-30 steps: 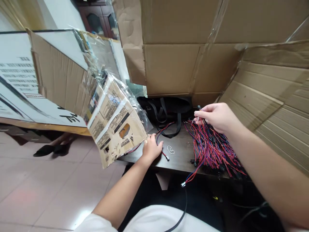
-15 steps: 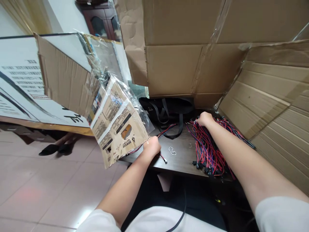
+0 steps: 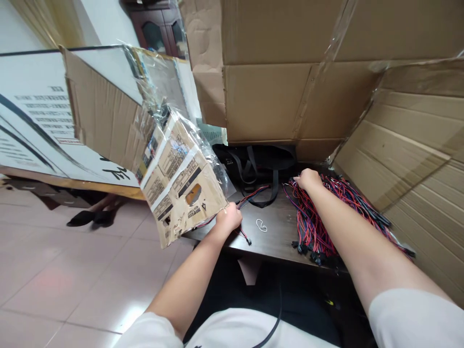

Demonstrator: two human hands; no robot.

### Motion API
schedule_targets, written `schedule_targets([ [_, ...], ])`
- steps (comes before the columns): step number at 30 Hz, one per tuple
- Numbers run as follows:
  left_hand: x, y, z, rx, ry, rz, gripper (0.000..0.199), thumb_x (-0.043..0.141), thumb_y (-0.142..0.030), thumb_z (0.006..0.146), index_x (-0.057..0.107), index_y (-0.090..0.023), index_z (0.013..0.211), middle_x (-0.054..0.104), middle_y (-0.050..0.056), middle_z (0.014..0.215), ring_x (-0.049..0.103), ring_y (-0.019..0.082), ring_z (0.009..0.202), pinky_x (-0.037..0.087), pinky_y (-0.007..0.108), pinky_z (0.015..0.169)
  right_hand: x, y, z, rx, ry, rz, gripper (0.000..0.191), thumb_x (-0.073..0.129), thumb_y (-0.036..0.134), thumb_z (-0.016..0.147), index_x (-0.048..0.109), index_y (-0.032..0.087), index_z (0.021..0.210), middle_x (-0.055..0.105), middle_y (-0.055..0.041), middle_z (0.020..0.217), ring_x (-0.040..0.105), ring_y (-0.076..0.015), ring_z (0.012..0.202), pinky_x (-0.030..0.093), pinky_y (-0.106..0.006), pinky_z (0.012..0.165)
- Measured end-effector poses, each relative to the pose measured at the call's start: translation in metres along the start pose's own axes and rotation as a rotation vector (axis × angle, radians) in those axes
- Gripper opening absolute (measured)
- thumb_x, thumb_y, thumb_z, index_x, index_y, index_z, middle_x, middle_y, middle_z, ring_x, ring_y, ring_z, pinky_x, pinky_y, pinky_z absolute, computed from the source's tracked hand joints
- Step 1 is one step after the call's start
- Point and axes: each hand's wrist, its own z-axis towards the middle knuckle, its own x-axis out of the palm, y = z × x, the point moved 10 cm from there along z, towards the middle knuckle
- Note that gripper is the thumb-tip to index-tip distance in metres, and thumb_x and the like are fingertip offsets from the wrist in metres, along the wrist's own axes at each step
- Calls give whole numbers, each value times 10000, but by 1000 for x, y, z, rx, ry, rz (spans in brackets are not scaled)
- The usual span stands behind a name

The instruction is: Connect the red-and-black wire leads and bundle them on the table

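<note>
My left hand (image 3: 229,218) is closed at the table's left side, by the lower corner of a printed cardboard panel (image 3: 177,179). Thin red-and-black wires (image 3: 256,192) come out on either side of it; one ends in a small connector (image 3: 248,241) just below. Its fingertips are partly hidden. My right hand (image 3: 308,180) pinches wire ends at the top left of a large pile of red, black and blue wires (image 3: 315,222). Black connectors (image 3: 308,251) gather along the pile's near end. Between the hands a small white loop (image 3: 261,225) lies on the dark table (image 3: 275,241).
Tall cardboard walls (image 3: 268,101) stand behind the table and on the right (image 3: 409,145). A black bag with straps (image 3: 257,162) lies at the back. Clear plastic film hangs from the left panel. Another person's dark shoes (image 3: 90,218) show beneath a board at left.
The view has shifted slightly, so the scene sits a little further right. Both hands stay in nearly the same places, the right still at the pile's upper left.
</note>
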Motion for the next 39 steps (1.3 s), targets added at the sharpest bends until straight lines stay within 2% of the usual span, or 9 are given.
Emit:
schedule_targets([
  [4, -10, 6, -1, 13, -106, -217, 169, 506, -148, 821, 666, -159, 876, 712, 118, 932, 657, 250, 972, 469, 348, 897, -12, 11, -13, 2, -42, 78, 449, 659, 315, 830, 652, -56, 1082, 523, -406, 1221, 508, -465, 1213, 409, -523, 984],
  [7, -18, 8, -9, 37, -189, -435, 205, 428, -186, 879, 618, -157, 951, 684, 69, 814, 673, 187, 782, 508, 294, 752, -13, 36, -31, -71, -10, 207, 321, 664, 268, 813, 688, 5, 994, 530, -355, 1261, 428, -451, 1298, 325, -501, 1071],
  [12, -32, 0, -36, 105, -287, -735, 180, 419, -300, 904, 531, -173, 967, 548, -23, 630, 605, 132, 582, 478, 236, 590, 28, 78, -90, -139, 325, 556, 285, 706, 342, 770, 613, 157, 574, 692, -154, 702, 696, -331, 883, 531, -413, 843],
  [15, -46, -8, -51, 200, -344, -938, 161, 497, -335, 877, 502, -184, 933, 481, -57, 576, 546, 115, 520, 450, 226, 548, 42, 95, -131, -126, 496, 812, 372, 540, 482, 881, 610, 154, 720, 712, -139, 776, 712, -259, 696, 585, -418, 682],
  [20, -71, -23, -77, 417, -379, -1014, 151, 518, -335, 898, 515, -185, 912, 476, -51, 607, 506, 100, 498, 434, 231, 521, 30, 116, -174, 148, 719, 1583, 457, 366, 518, 955, 583, 127, 860, 709, -203, 893, 729, -261, 834, 590, -408, 778],
  [23, -88, -40, -100, 673, -411, -828, 105, 497, -267, 919, 556, -183, 896, 529, -1, 721, 526, 103, 566, 447, 242, 560, 8, 116, -184, 234, 586, 1909, 324, 413, 386, 971, 585, 143, 842, 712, -131, 786, 725, -209, 771, 597, -341, 754],
  [27, -94, -52, -120, 914, -487, -463, 119, 477, -146, 910, 585, -179, 949, 569, 64, 839, 569, 157, 761, 486, 290, 692, -9, 104, -196, 132, 341, 2091, 233, 443, 279, 969, 602, 145, 865, 710, -65, 707, 708, -173, 654, 597, -329, 684],
  [32, -87, -48, -100, 899, -517, -187, 153, 472, -148, 918, 610, -187, 970, 553, 64, 894, 576, 171, 837, 486, 303, 768, -17, 87, -208, -133, 78, 2057, 264, 627, 415, 868, 607, 166, 955, 731, -57, 749, 716, -198, 678, 586, -368, 687],
  [39, -67, -46, -65, 870, -395, -193, 188, 454, -180, 921, 640, -190, 942, 554, 60, 906, 586, 171, 817, 477, 297, 777, -2, 91, -212, -169, 103, 1951, 434, 695, 541, 769, 623, 167, 976, 734, -56, 792, 723, -199, 705, 577, -344, 698],
])
